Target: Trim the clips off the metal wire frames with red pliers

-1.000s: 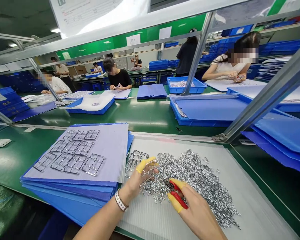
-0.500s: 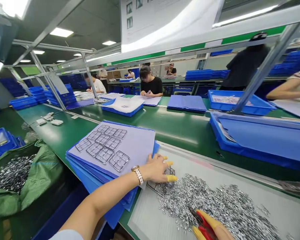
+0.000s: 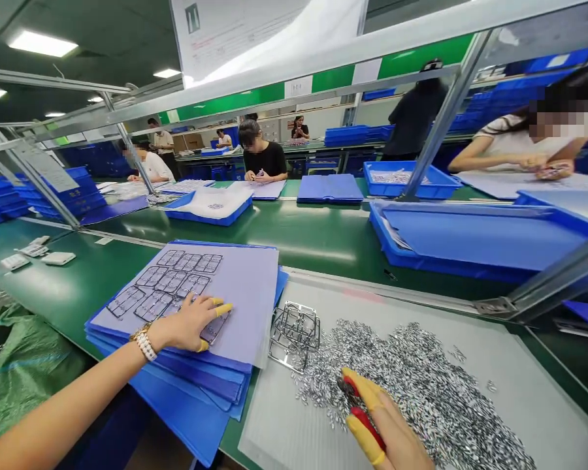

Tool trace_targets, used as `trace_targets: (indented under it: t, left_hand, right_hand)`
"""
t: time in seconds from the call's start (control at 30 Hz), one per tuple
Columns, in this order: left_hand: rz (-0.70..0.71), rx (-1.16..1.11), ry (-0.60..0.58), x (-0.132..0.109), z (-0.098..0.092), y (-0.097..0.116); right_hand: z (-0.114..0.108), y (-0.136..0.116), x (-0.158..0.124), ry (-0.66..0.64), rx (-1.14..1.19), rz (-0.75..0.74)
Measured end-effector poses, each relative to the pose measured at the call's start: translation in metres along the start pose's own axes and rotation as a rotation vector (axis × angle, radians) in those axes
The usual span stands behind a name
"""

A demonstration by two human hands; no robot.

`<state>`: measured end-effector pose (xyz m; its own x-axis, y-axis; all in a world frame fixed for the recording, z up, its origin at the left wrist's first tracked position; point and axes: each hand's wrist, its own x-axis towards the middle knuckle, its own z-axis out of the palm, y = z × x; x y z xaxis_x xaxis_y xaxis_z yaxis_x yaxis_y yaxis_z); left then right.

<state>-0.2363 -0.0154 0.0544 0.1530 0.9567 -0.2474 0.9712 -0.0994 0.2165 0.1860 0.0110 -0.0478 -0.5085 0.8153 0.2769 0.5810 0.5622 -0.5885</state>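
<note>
My left hand [image 3: 189,324], with yellow finger covers, is spread over a metal frame at the lower right of several wire-like frames [image 3: 169,282] laid in rows on a white sheet [image 3: 247,287]. Under the sheet is a stack of blue boards [image 3: 186,424]. In my right hand [image 3: 385,421] are red-handled pliers [image 3: 365,418], their dark jaws above a heap of small shiny metal pieces [image 3: 411,365]. A few more frames [image 3: 296,329] lie overlapping at the heap's left edge, on the pale mat [image 3: 279,418].
Blue trays [image 3: 208,212] stand across the green table [image 3: 318,245], a large one [image 3: 451,261] at right. A metal post [image 3: 445,117] rises behind the mat. A green sack [image 3: 29,372] is at lower left. People sit opposite.
My left hand has moved left from the frames by the heap to the frames on the white sheet. The view has shifted right. My right hand still holds the pliers.
</note>
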Motion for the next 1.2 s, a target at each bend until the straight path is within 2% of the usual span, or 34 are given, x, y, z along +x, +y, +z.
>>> trace_targets:
  t: [0.1, 0.17, 0.23, 0.3, 0.37, 0.43, 0.53, 0.67, 0.77, 0.93, 1.1, 1.2]
  left_hand:
    - [-0.018, -0.017, 0.089, 0.002, -0.001, 0.004]
    - [-0.036, -0.181, 0.200, 0.001, -0.007, 0.009]
    - [-0.004, -0.506, 0.297, 0.001, -0.010, 0.017]
    - [0.072, -0.964, 0.351, 0.004, -0.007, 0.032]
    - [0.133, -1.467, 0.353, 0.013, 0.002, 0.056]
    - [0.127, -1.878, 0.291, 0.028, 0.016, 0.086]
    - [0.162, -2.224, 0.139, 0.053, 0.036, 0.132]
    - [0.148, -2.303, -0.164, 0.077, 0.063, 0.174]
    - [0.097, -2.310, -0.292, 0.086, 0.079, 0.189]
    - [0.017, -2.316, -0.293, 0.090, 0.091, 0.198]
    - [-0.100, -2.318, -0.251, 0.090, 0.103, 0.194]
    - [-0.059, -2.379, -0.263, 0.089, 0.105, 0.192]
  right_hand:
    - [0.006, -0.017, 0.009, 0.061, 0.017, -0.046]
    - [0.008, -0.022, 0.011, 0.146, 0.020, -0.032]
    - [0.009, -0.023, 0.010, 0.215, 0.015, 0.016]
    - [0.010, -0.022, 0.009, 0.219, -0.002, 0.065]
    - [0.009, -0.022, 0.009, 0.165, -0.022, 0.068]
    - [0.007, -0.022, 0.010, 0.114, -0.049, 0.036]
    - [0.001, -0.025, 0.013, 0.108, -0.100, 0.004]
    - [-0.008, -0.033, 0.015, 0.189, -0.185, -0.040]
    - [-0.012, -0.041, 0.018, 0.197, -0.276, -0.072]
    - [-0.014, -0.050, 0.032, 0.117, -0.378, -0.011]
    - [-0.013, -0.044, 0.043, 0.165, -0.367, 0.047]
    - [-0.009, -0.039, 0.043, 0.202, -0.328, 0.032]
